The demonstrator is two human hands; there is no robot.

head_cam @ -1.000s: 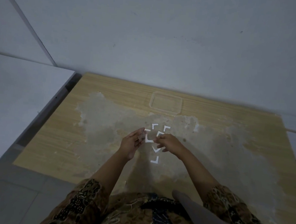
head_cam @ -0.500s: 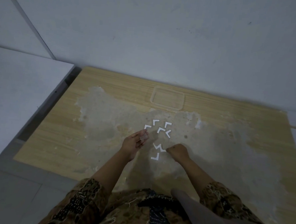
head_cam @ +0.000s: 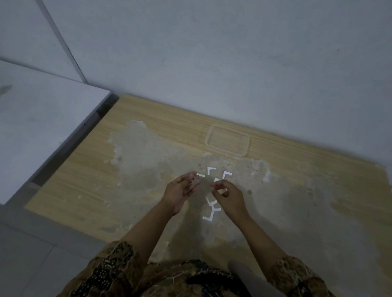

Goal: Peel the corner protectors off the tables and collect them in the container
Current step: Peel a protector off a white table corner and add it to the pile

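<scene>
My left hand [head_cam: 182, 190] hovers over the middle of the wooden table [head_cam: 159, 127] and pinches a small pale corner protector [head_cam: 196, 182] between thumb and fingertips. Just right of it, my right hand [head_cam: 231, 197] hangs with its fingers curled and thumb and forefinger tips pressed together; nothing shows between them. A small gap separates the two hands. Several white L-shaped pieces [head_cam: 209, 216] lie on the worn grey patch under and around the hands. A clear, shallow container [head_cam: 227, 153] stands behind them near the wall.
A white table [head_cam: 31, 126] stands to the left, with a narrow dark gap between it and the wooden one. The grey wall [head_cam: 219, 58] runs right behind the container. Grey floor tiles [head_cam: 12, 252] show at the lower left.
My right hand has lifted off the table near the lower white pieces and come up beside my left hand. The left hand has kept its hold and barely moved.
</scene>
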